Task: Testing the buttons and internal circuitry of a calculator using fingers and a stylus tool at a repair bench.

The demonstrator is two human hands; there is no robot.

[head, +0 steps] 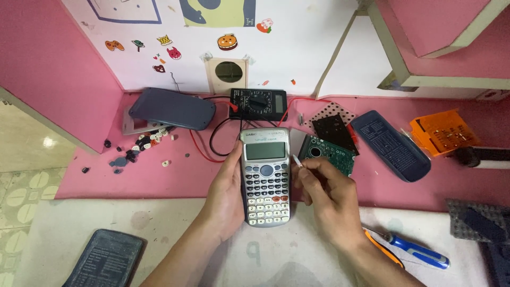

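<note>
Head view: calculator [266, 178] in left hand [227, 195], beside right hand [328, 196].

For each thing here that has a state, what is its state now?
Calculator: assembled, screen blank, held by left hand.
Right hand: pinching a small white piece.
Multimeter: leads attached, display blank.
Green circuit board: bare, out of its case.
Loose keys: scattered.
</note>
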